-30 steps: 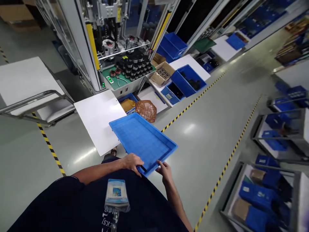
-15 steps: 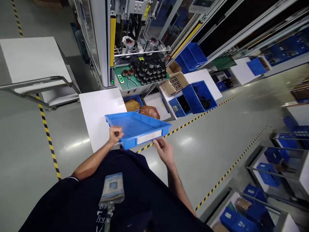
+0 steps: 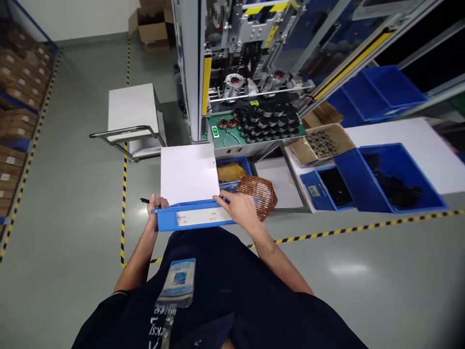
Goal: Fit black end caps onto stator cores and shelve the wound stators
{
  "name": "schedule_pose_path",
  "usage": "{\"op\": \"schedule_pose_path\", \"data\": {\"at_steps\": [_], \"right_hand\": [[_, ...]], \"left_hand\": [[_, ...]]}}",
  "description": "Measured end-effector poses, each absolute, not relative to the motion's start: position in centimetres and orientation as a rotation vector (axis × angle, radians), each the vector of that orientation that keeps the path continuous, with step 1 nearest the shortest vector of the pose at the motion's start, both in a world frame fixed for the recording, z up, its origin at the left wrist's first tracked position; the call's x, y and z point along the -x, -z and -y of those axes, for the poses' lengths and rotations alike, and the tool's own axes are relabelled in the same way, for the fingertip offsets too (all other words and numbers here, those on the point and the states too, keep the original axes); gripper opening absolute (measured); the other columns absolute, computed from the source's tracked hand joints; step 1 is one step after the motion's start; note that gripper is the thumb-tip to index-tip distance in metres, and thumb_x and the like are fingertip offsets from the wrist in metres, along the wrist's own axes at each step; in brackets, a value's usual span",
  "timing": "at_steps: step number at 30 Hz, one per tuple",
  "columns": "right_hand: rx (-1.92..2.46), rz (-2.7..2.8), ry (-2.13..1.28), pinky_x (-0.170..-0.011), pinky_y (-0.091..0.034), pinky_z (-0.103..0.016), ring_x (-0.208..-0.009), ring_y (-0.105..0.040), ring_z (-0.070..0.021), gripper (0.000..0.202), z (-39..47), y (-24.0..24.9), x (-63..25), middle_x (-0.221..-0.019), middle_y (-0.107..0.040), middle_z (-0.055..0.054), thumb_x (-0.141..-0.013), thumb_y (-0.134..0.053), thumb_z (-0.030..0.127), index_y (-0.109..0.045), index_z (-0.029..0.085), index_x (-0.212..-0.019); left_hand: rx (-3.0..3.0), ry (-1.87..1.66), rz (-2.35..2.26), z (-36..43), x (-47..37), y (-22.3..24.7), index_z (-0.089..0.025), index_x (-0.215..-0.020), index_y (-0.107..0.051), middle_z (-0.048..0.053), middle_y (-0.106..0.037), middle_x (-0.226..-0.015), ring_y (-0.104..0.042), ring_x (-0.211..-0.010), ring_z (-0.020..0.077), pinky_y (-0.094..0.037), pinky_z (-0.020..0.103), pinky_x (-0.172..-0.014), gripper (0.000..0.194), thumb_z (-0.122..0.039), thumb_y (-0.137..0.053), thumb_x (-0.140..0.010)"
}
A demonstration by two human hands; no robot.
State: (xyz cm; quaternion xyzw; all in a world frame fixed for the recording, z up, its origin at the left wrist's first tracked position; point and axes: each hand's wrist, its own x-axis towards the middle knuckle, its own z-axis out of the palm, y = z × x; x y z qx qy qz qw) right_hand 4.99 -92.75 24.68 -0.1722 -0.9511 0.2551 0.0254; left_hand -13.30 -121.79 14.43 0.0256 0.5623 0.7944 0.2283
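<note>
Close to my body is a blue plastic tray (image 3: 167, 221), tilted so that its side with a white paper label (image 3: 196, 217) faces me. My left hand (image 3: 156, 209) is closed at the tray's left end, and a black pen (image 3: 144, 200) sticks out of it. On the right, my right hand (image 3: 240, 209) grips the tray's upper rim with thumb and fingers, covering its right end. Beyond the tray lies the white tabletop (image 3: 189, 172). Most of the tray's inside is hidden from view.
A machine (image 3: 254, 63) stands ahead, with black cylindrical parts (image 3: 269, 121) and pliers (image 3: 231, 137) on its green shelf (image 3: 218, 141). Rightward are a brown woven basket (image 3: 257, 194), a carton of small parts (image 3: 321, 143) and blue bins (image 3: 399, 179). A trolley (image 3: 131, 111) is at left.
The tray has tipped from nearly level so its labelled side faces me. My right hand has moved from beside the label's lower corner onto the upper rim. The view has turned left.
</note>
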Motion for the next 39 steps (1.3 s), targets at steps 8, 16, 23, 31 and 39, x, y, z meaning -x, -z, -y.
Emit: {"op": "schedule_pose_path", "data": {"at_steps": [8, 16, 23, 31, 39], "right_hand": [[0.532, 3.067, -0.657, -0.069, -0.016, -0.038, -0.07, -0.072, -0.0222, 0.048, 93.5, -25.0, -2.7, -0.079, -0.084, -0.008, -0.122, -0.055, 0.057, -0.085, 0.026, -0.1], [0.368, 2.989, -0.843, -0.07, -0.033, -0.034, -0.087, -0.076, -0.0239, 0.033, 94.6, -25.4, -2.1, -0.097, -0.086, -0.006, -0.119, -0.064, 0.056, -0.084, 0.029, -0.119], [0.206, 2.687, -1.319, -0.109, -0.06, -0.052, -0.126, -0.072, -0.0361, 0.072, 98.5, -25.3, -1.8, -0.136, -0.078, -0.015, -0.11, -0.071, 0.07, -0.062, 0.031, -0.17], [0.105, 2.059, -1.878, -0.102, -0.063, -0.041, -0.11, -0.078, -0.0234, 0.05, 103.0, -25.1, -0.2, -0.117, -0.082, -0.006, -0.12, -0.05, 0.068, -0.082, 0.03, -0.127], [0.484, 1.51, -2.151, -0.059, -0.048, -0.029, -0.054, -0.051, -0.0146, 0.059, 101.8, -24.2, 1.0, -0.059, -0.054, 0.006, -0.117, -0.046, 0.079, -0.061, 0.027, -0.094]], "left_hand": [[0.007, -2.286, -1.725, 123.4, 15.8, -19.5, -0.026, -0.058, -0.04, 0.001, -0.053, -0.06, -0.053, -0.06, 0.0164, -0.05, 0.031, -0.063, 0.085, -0.095, -0.069, -0.096], [-0.218, -2.236, -1.463, 117.4, 14.4, -27.3, -0.023, -0.076, -0.06, 0.004, -0.053, -0.084, -0.055, -0.08, 0.021, -0.06, 0.036, -0.087, 0.073, -0.088, -0.054, -0.108], [-0.194, -1.945, -1.388, 115.1, 10.9, -26.4, -0.023, -0.1, -0.069, 0.004, -0.062, -0.096, -0.06, -0.092, 0.0217, -0.058, 0.034, -0.091, 0.06, -0.081, -0.056, -0.11], [-0.278, -1.833, -1.568, 115.2, 10.2, -25.9, -0.026, -0.112, -0.064, 0.003, -0.064, -0.096, -0.062, -0.084, 0.0226, -0.057, 0.038, -0.082, 0.067, -0.091, -0.051, -0.105], [-0.848, -1.431, -2.249, 117.6, 9.4, -25.7, -0.032, -0.118, -0.07, 0.005, -0.07, -0.09, -0.062, -0.084, 0.0297, -0.043, 0.042, -0.085, 0.023, -0.053, -0.064, -0.113]]}}
